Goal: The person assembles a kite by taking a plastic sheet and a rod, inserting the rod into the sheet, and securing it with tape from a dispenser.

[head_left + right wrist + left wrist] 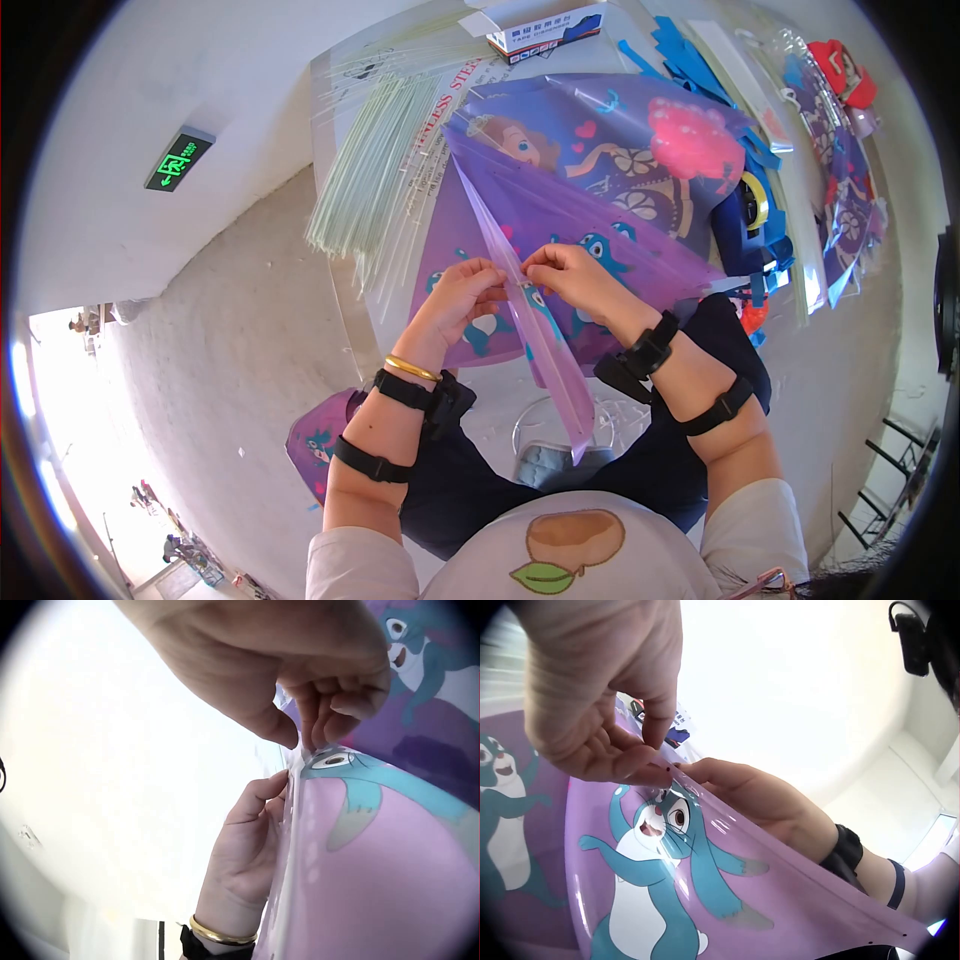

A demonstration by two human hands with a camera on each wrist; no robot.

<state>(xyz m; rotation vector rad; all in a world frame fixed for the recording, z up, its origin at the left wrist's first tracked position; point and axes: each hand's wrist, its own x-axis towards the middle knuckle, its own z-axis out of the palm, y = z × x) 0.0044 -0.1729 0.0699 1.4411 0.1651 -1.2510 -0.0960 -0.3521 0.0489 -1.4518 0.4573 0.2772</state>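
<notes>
A purple plastic kite sail, printed with a cartoon girl and blue rabbits, spreads over the table and hangs towards the lap. My left hand pinches its raised, folded edge between thumb and fingers. Close beside it, my right hand pinches the same edge, fingertips nearly meeting the left ones. In the left wrist view a printed rabbit lies just below the left fingertips, and small dark dots run along the edge. From the right wrist, the fold runs down past the left hand.
A bundle of thin pale rods lies on the table's left. A tape dispenser box stands at the back. On the right are blue strips, a yellow tape roll and packaged purple sheets. Another purple piece hangs by the left leg.
</notes>
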